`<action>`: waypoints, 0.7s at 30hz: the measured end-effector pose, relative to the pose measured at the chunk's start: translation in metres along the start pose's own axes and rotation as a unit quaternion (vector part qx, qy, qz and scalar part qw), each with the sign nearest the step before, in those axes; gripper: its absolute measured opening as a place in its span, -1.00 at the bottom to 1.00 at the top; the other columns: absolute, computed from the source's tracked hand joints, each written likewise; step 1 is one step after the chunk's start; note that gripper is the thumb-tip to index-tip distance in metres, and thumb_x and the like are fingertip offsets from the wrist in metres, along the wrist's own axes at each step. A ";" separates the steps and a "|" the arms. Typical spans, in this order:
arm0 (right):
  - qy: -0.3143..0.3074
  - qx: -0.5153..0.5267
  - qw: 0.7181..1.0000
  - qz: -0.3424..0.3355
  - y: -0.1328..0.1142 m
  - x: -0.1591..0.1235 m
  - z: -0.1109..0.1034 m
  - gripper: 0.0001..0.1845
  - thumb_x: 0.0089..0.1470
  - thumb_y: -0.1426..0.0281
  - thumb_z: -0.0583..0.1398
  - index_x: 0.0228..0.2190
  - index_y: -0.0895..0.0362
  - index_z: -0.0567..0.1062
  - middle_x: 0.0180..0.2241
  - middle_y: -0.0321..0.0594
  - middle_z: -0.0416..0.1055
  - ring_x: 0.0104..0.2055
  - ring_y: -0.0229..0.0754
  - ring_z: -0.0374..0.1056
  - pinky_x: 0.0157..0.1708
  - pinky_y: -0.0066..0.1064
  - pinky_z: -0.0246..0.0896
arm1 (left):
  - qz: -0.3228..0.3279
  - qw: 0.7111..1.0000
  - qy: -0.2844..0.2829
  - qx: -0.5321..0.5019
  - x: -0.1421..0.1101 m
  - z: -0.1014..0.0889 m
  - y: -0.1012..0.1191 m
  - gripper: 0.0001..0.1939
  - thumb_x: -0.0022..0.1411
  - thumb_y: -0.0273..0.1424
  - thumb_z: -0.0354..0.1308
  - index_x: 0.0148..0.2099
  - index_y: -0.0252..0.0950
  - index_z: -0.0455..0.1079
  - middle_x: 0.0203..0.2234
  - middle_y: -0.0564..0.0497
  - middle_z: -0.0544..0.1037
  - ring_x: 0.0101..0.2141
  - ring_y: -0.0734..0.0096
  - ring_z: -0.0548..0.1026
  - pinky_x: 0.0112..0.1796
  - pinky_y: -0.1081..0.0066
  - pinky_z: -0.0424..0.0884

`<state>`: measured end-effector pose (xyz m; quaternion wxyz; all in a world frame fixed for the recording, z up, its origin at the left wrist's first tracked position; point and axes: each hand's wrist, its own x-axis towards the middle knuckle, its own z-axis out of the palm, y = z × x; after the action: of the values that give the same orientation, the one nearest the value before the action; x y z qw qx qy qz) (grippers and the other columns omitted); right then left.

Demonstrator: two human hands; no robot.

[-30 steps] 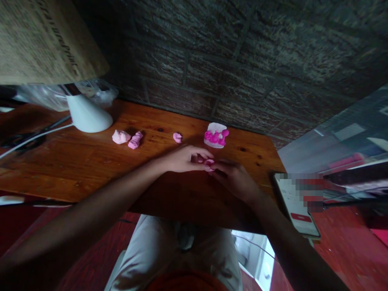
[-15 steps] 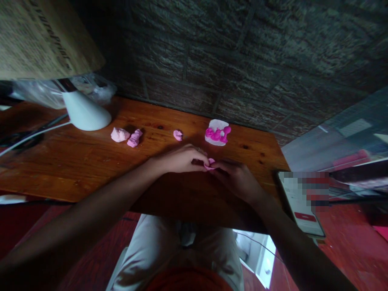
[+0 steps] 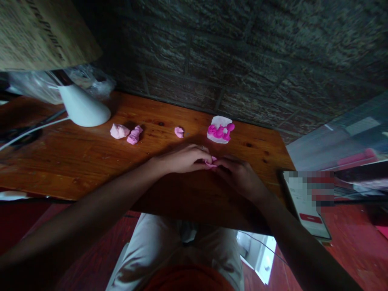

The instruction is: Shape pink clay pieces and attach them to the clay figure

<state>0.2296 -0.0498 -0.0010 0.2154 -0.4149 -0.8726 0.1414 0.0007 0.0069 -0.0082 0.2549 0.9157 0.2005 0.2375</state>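
Observation:
A small pink piece of modelling clay (image 3: 211, 163) is pinched between my two hands above the wooden table (image 3: 85, 161). My left hand (image 3: 188, 158) grips its left side between thumb and fingers, with a ring on one finger. From the right, my right hand (image 3: 236, 171) holds the other side with its fingertips. Just behind the hands lies a white, flat piece (image 3: 218, 140) bearing bright magenta shapes (image 3: 220, 131). A small pink clay lump (image 3: 179, 131) rests beyond my left hand. Farther left are a pale pink clay lump (image 3: 119, 131) and a twisted pink one (image 3: 134, 135).
A lamp with a white base (image 3: 86, 111) and a printed shade (image 3: 45, 36) stands at the left, its cable running across the table. Behind it is a clear plastic bag (image 3: 97, 83). A stone-patterned wall (image 3: 206, 68) borders the back. A phone (image 3: 306, 202) lies at the right edge.
My left fingers have closed in from a looser spread to pinch the pink clay. Both hands stay in nearly the same place. The view has shifted slightly.

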 end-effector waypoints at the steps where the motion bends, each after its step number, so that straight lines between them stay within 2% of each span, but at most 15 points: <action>1: 0.002 0.000 1.000 0.000 0.001 0.000 0.000 -0.88 0.30 0.40 0.23 -0.16 0.06 0.59 -0.19 -0.18 0.57 -0.19 -0.13 0.52 -0.17 -0.36 0.38 | -0.003 1.000 -0.001 0.000 0.000 0.000 0.000 -0.83 0.39 -0.31 0.21 -0.21 -0.23 0.59 -0.22 -0.02 0.68 -0.17 0.35 0.62 -0.09 0.43 0.42; 11: 0.023 0.010 1.000 0.001 0.004 -0.001 0.005 -0.87 0.31 0.37 0.22 -0.19 0.06 0.60 -0.18 -0.16 0.57 -0.17 -0.13 0.52 -0.15 -0.34 0.41 | -0.022 1.000 -0.006 0.010 0.003 0.000 0.000 -0.81 0.38 -0.29 0.21 -0.21 -0.24 0.62 -0.18 -0.04 0.67 -0.13 0.32 0.61 -0.08 0.39 0.43; 21: 0.080 -0.006 0.997 -0.016 0.003 -0.008 0.013 -0.90 0.28 0.43 0.24 -0.19 0.07 0.58 -0.18 -0.17 0.59 -0.20 -0.13 0.54 -0.18 -0.36 0.42 | -0.031 0.999 -0.006 0.022 0.001 0.000 0.001 -0.87 0.35 -0.33 0.25 -0.19 -0.21 0.63 -0.12 -0.01 0.68 -0.07 0.29 0.61 -0.04 0.36 0.44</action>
<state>0.2292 -0.0549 -0.0156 0.2840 -0.4125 -0.8598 0.0992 0.0019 0.0072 -0.0072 0.2436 0.9155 0.2329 0.2199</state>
